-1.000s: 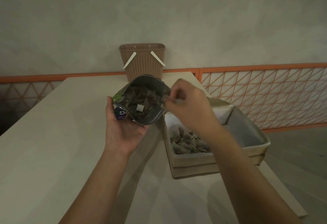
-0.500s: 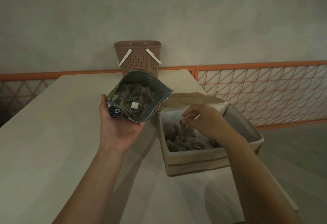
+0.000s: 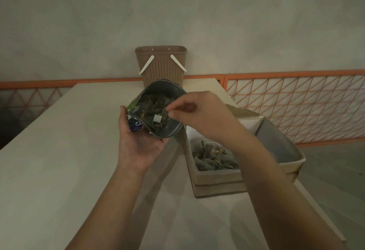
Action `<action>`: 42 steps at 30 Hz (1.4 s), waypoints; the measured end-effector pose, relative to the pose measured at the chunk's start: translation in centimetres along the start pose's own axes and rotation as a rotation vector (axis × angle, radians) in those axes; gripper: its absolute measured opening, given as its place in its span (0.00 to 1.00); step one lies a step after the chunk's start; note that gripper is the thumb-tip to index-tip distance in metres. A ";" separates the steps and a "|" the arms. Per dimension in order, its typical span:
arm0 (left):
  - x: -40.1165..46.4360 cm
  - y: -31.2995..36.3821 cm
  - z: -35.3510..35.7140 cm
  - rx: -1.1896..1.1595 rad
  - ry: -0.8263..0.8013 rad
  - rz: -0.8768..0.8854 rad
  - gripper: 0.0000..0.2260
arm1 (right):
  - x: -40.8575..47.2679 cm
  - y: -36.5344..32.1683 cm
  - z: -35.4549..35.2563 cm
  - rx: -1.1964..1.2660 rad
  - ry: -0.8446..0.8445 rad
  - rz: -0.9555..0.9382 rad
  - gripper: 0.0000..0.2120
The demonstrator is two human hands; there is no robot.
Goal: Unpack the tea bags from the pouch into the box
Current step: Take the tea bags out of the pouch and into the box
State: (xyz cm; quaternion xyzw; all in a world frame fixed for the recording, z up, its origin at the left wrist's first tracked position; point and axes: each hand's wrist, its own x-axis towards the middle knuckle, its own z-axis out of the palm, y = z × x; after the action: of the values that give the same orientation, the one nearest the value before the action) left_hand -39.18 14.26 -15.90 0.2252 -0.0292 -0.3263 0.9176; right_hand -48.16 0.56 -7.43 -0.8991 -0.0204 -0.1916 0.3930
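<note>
Pouch [image 3: 158, 111] and box [image 3: 217, 178] sit side by side in the view, the pouch held up above the pale table [image 3: 59, 151] and the box standing on the table just to its right. The left hand [image 3: 138, 143] cups the pouch from beneath and behind, palm up, thumb along its left edge and fingers curled under its base, so the open mouth faces the camera. Inside the silver lining lies a heap of dark tea bags [image 3: 154, 107] with a small white tag showing among them. The right hand [image 3: 197, 111] reaches across the pouch's right rim, above the far left corner of the box; its fingertips [image 3: 169, 111] are drawn together at the mouth, touching the heap, though whether they actually pinch a bag or only its string is too dim to tell. More tea bags [image 3: 213, 156] are piled in the near left part of the box, whose right part shows bare grey lining. A brown woven basket [image 3: 161, 66] with white handles stands at the table's far edge, directly behind the pouch, and an orange lattice railing [image 3: 296, 107] runs along the wall to the right.
</note>
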 end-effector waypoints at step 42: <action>0.1 -0.2 0.3 -0.102 0.011 0.017 0.32 | -1.3 4.5 -3.6 0.045 0.125 0.093 0.11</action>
State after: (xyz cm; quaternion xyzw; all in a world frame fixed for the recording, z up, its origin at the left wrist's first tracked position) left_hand -39.24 13.94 -15.69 0.1797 -0.0093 -0.3182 0.9308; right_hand -49.67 -4.98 -8.79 -0.8762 0.0418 -0.2285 0.4222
